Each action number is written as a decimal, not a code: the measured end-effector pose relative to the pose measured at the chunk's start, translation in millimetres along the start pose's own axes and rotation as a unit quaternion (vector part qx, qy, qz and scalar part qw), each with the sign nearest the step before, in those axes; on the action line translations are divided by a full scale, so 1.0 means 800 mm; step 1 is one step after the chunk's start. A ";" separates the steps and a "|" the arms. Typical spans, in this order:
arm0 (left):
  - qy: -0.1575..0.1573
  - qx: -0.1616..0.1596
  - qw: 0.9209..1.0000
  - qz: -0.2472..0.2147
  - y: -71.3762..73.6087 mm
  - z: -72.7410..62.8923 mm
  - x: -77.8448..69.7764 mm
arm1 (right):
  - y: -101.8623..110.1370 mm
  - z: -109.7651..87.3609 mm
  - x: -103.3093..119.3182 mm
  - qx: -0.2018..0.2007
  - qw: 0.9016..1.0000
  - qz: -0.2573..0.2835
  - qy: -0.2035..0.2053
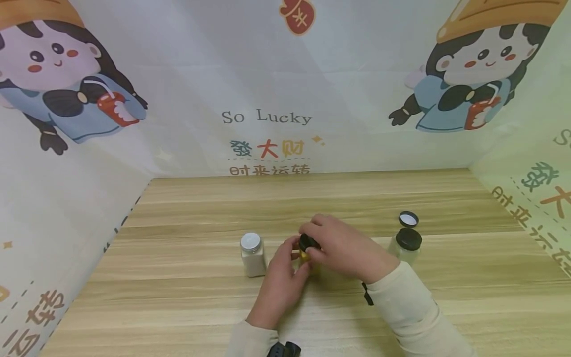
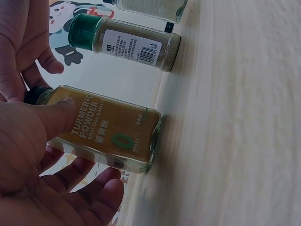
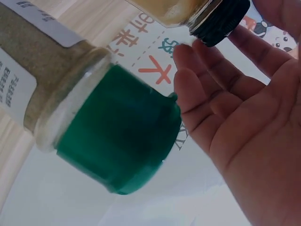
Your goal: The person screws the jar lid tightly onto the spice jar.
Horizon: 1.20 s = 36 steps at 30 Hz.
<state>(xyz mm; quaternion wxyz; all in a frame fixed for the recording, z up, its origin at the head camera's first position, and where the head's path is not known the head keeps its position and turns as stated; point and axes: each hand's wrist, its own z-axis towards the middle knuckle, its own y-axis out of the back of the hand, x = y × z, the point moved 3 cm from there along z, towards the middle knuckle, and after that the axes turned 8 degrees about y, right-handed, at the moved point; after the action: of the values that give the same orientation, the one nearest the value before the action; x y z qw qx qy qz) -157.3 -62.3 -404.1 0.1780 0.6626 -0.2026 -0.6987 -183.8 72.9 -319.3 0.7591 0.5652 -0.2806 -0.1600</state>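
A glass jar of turmeric powder (image 2: 108,127) stands on the table, its yellow-brown contents and printed label showing in the left wrist view. My left hand (image 1: 281,282) holds it near the neck, thumb across the front and the other fingers behind. Above it, my right hand (image 1: 341,248) pinches the jar's black cap (image 1: 308,242) between thumb and fingers. Close beside the right hand is a shaker jar with a green cap (image 3: 120,132) and grey-brown powder inside; the right hand and forearm hide it in the head view.
Left of the hands stands a pale jar with a silvery-white lid (image 1: 252,243). To the right is a clear jar with a black lid (image 1: 408,239). Behind that one lies a loose black-rimmed lid (image 1: 408,218), white inside. Printed cloth walls (image 1: 357,148) border the wooden table (image 1: 187,287).
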 end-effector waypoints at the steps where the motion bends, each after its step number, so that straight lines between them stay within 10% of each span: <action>1: 0.001 0.000 1.000 0.000 0.000 0.000 0.000 | 0.000 0.000 0.000 -0.003 1.000 0.000 0.002; 36: 0.001 -0.003 1.000 0.008 0.000 0.000 0.001 | -0.005 0.001 0.001 -0.008 1.000 0.014 0.024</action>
<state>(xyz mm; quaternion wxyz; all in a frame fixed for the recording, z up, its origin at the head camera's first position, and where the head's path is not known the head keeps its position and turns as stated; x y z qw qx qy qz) -157.5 -62.6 -404.8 0.1854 0.6614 -0.2057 -0.6970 -183.2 70.9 -322.5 0.7724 0.5587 -0.2689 -0.1374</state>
